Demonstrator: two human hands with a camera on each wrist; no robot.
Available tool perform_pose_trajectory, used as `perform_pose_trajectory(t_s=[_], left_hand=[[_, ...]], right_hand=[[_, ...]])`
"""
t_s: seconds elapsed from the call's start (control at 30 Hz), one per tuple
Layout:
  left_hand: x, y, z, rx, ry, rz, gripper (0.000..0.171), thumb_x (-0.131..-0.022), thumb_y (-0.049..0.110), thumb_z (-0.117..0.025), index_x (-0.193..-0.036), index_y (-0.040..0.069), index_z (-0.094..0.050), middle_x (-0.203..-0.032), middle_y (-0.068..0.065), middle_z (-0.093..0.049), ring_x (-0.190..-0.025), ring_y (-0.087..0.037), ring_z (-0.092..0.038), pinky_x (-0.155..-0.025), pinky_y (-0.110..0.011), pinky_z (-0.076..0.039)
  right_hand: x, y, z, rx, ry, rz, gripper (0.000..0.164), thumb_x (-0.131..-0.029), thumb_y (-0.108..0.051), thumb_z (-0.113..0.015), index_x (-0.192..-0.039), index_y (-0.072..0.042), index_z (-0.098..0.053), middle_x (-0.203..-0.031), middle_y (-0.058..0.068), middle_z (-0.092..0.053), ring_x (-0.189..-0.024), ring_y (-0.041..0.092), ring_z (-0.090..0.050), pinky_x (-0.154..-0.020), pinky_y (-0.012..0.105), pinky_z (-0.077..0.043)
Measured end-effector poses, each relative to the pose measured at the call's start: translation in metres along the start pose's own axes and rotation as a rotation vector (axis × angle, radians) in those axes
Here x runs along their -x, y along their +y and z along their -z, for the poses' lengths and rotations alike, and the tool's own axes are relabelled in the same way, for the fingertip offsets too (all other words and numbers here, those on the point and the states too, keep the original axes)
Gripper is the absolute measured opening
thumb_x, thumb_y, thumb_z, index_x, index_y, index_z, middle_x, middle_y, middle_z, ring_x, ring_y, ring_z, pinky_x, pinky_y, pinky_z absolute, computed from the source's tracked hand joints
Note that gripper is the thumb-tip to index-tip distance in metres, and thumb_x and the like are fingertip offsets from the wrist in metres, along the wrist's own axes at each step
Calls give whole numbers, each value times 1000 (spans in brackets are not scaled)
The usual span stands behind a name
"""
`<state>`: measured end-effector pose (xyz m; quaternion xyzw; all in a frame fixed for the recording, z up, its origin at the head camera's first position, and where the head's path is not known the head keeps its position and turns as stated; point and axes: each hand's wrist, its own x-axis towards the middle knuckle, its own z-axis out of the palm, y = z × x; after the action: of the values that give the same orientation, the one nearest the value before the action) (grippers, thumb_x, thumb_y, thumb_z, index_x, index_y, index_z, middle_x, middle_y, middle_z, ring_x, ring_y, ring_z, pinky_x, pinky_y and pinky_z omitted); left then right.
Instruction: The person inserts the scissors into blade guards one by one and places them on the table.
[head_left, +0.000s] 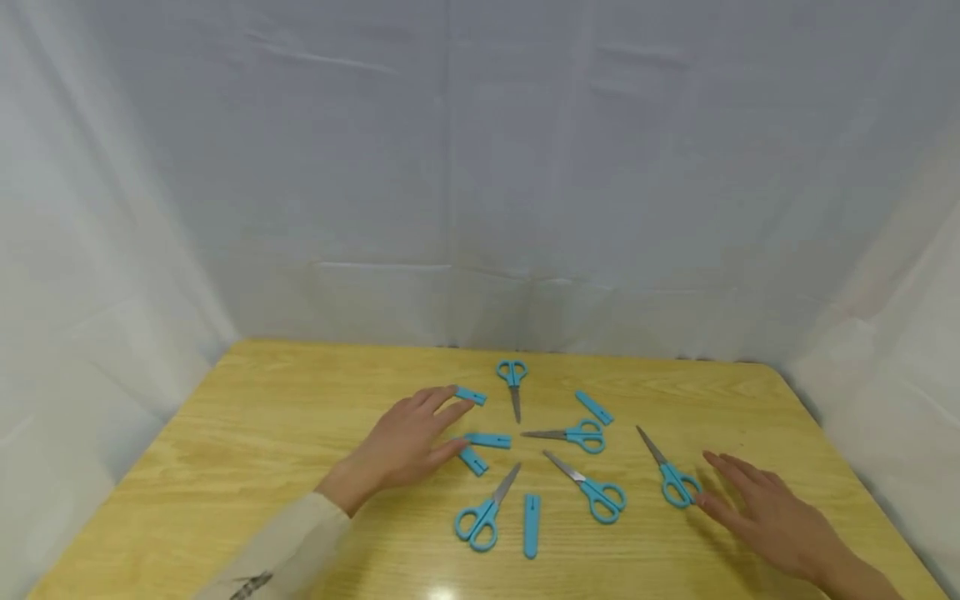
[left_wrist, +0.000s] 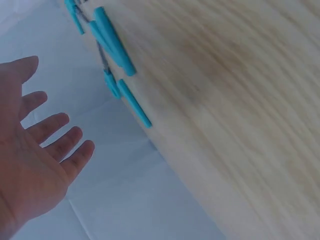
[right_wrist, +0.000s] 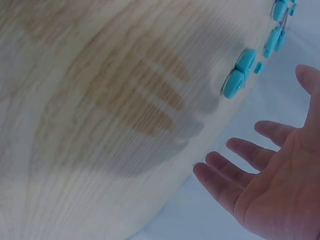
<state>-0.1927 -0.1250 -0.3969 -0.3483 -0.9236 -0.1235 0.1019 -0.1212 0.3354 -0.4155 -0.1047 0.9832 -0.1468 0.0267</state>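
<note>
Well, from where I stand, the left hand hovers, fingers loosely spread, by three blue covers on the worktop. The right hand, its fingers extended too, is held just beside the handles of the rightmost scissors. Four more blue-handled scissors lie between the hands, blades bare, with two other covers among them.

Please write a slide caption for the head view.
Open left hand by blue sheaths, open right hand by scissors, over a wooden table.
</note>
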Motion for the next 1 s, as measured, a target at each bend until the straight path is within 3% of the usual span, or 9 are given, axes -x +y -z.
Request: perform_pose_trajectory(t_s=[0.2, 0.4, 0.73, 1.0], left_hand=[[-25, 11, 1, 48, -100, -39, 53, -97, 38, -55, -143, 14, -45, -144, -13, -41, -129, -32, -40, -99, -50, -39], [-47, 18, -3, 72, -149, -79, 51, -97, 32, -56, -143, 14, -44, -144, -14, -41, -130, -32, -40, -102, -48, -38], [-71, 21, -24, 130, -198, -43, 49, -98, 28, -55, -143, 13, -43, -143, -9, -43, -129, -28, -41, -103, -44, -38], [-90, 34, -41, 205, -229, -20, 49, -98, 28, -54, -144, 15, -42, -143, -3, -44, -131, -21, -40, -106, -37, -35]], right_hand=[[4, -4, -4, -3, -22, -32, 69, -95, -54, -49, -143, -5, -41, -138, 25, -44, -116, 54, -42, -66, 63, -46], [3, -8, -11, 4, 24, -27, 71, -93, -55, -52, -143, -5, -41, -138, 22, -44, -116, 52, -43, -67, 62, -47], [-4, -19, -13, -7, 52, -19, 76, -91, -58, -53, -143, -5, -41, -139, 21, -44, -117, 50, -43, -71, 64, -45], [-4, -24, -17, -12, 48, -30, 78, -89, -59, -55, -142, -4, -42, -138, 22, -45, -117, 50, -43, -70, 64, -46]])
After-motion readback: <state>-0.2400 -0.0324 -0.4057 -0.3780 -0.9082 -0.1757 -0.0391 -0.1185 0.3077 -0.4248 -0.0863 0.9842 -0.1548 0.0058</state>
